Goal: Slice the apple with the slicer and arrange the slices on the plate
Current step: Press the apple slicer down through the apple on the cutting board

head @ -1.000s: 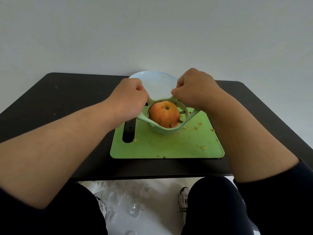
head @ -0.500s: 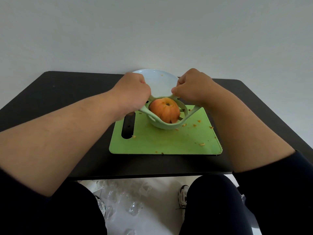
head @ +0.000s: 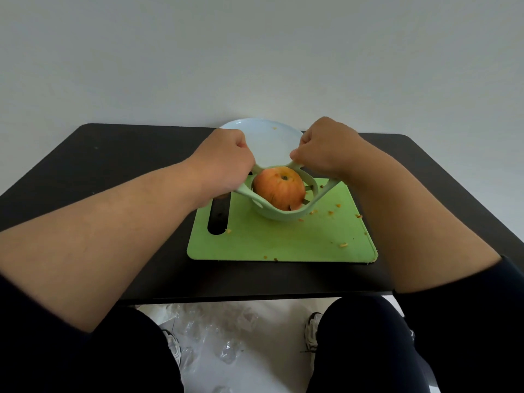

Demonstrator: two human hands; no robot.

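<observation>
An orange-red apple sits inside the ring of a pale green slicer, its top bulging above the blades with cut lines on its skin. The slicer rests on a green cutting board. My left hand is fisted on the slicer's left handle. My right hand is fisted on its right handle. A pale blue plate lies just behind the slicer, partly hidden by both hands, with a crumb on it.
The board lies on a black table against a plain wall. Small apple crumbs are scattered on the board's right side. A dark handle slot is at the board's left. My knees and shoes show below the table's near edge.
Both hands keep their grip on the slicer handles. The slicer and apple stay at the same spot on the board; the view shifted slightly.
</observation>
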